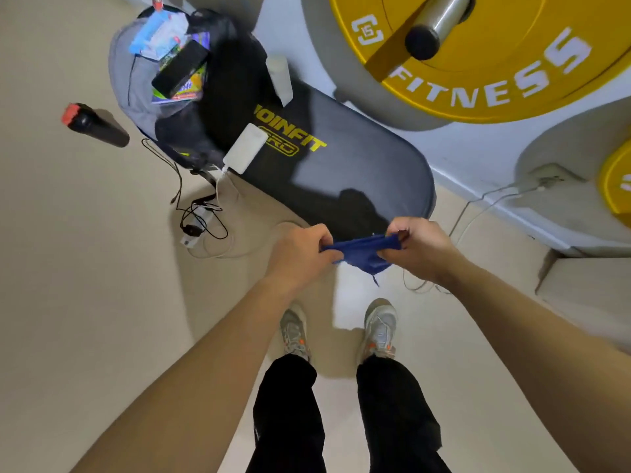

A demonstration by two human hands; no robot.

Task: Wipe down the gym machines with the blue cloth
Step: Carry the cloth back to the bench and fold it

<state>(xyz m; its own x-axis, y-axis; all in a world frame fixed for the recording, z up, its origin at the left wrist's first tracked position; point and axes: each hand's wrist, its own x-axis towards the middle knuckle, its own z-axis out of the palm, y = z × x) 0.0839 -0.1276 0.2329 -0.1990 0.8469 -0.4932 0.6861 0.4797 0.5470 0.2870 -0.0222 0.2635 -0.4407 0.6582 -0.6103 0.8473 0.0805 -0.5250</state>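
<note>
Blue cloth (pixel 363 249): hanging bunched in the air between both hands, just over the near end of the bench, with a loose corner dangling below.
Handling: looking light, soft and limp; it is sagging in the middle, so it is likely to drape and fold rather than keep a shape.
Where to hold: the two ends are being pinched; for wiping, gathering it into a pad under one palm is probably going to serve better.
Left hand (pixel 300 254): fingers and thumb curling in, pinching the cloth's left end.
Right hand (pixel 420 247): fingers curling round the right end, gripping it.
Bench (pixel 341 165): black padded top lying just ahead of the hands.
On the bench: a white power bank (pixel 244 148), a pale bottle (pixel 279 78) and an open bag (pixel 164 97) sitting further along.
Around: cables (pixel 201 216) trailing on the floor beside the bench; a yellow weight plate (pixel 495 63) hanging up to the right.
</note>
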